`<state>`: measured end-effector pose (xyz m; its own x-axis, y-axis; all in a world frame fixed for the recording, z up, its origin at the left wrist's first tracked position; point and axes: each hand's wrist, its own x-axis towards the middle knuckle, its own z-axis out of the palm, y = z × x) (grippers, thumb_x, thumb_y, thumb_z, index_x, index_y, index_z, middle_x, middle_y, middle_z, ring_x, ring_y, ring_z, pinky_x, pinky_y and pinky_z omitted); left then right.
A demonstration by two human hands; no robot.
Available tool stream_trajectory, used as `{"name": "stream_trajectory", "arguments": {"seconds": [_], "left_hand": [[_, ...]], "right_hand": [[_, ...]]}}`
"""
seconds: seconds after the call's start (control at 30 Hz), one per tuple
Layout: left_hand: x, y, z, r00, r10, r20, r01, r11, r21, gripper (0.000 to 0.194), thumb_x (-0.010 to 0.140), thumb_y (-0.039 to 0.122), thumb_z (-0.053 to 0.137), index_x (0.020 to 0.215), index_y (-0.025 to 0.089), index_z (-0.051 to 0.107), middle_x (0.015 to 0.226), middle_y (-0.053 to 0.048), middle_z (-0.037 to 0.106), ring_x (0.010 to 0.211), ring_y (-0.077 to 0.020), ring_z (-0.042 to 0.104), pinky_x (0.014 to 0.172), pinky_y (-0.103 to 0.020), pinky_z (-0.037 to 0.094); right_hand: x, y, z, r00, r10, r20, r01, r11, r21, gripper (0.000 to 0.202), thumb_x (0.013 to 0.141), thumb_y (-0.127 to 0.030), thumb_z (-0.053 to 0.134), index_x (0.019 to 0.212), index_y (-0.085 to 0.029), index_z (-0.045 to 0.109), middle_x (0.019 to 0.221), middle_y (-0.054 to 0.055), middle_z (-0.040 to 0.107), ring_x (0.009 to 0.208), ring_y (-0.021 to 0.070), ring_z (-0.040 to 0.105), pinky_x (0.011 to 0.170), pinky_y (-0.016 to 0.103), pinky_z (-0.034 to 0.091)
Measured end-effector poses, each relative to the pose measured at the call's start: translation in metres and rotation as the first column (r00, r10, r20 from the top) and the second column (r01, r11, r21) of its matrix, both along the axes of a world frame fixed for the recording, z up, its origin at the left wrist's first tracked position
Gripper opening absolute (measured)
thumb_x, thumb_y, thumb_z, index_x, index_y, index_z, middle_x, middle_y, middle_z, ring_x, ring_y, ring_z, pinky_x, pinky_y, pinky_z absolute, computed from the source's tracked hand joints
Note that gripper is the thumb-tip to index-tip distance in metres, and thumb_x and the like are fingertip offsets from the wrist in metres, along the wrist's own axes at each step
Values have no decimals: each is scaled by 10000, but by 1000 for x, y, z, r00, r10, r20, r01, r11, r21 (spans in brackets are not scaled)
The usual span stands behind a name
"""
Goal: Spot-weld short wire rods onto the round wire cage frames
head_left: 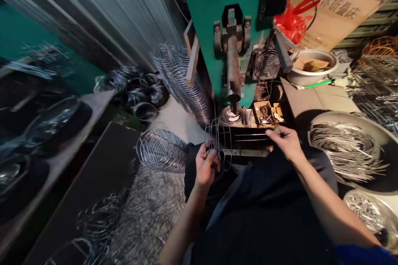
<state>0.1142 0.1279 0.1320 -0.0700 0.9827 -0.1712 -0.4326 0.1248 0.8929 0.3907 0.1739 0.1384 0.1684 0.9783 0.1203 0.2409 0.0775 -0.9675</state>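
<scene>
My left hand is closed around several thin wire rings, which stand upright in front of my lap. In my right hand, thumb and fingers pinch thin straight wire rods that point left toward the rings. Just beyond both hands is a green machine with a thick metal arm reaching down over a round base. A small box of metal parts sits by that base, near my right hand.
Stacks of wire rings lean left of the machine, with another bundle lower down. To the right are a wide pan of wire rods, a bowl of short pieces and a white basin. Scattered wire covers the floor.
</scene>
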Motion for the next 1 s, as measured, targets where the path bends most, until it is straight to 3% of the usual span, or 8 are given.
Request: {"name": "stream_trajectory", "arguments": {"seconds": [0.37,0.67,1.0], "left_hand": [[19,26,-7,999,10,-43,-12,999,-32,675,725,384,800,1281,160,488,596,105,476,341,-52,421,314,-179,363],[28,52,-21,995,20,-101,-24,999,-38,683,720,383,821,1279,182,484,669,102,492,378,-40,445,349,-183,426],[31,69,-21,989,28,-144,-36,998,-57,681,717,426,819,1266,185,496,585,123,461,361,-52,439,356,-182,424]], "right_hand": [[-1,26,-21,987,-7,-161,4,1000,-17,556,712,-510,768,524,-197,349,552,-59,284,551,92,248,542,265,223],[-4,53,-32,998,59,-36,-59,998,-1,532,709,-519,757,527,-200,371,538,-58,304,537,93,267,532,262,225],[-6,74,-39,999,47,-15,-47,999,-4,540,699,-533,747,515,-208,357,533,-57,305,542,97,278,533,261,252]]}}
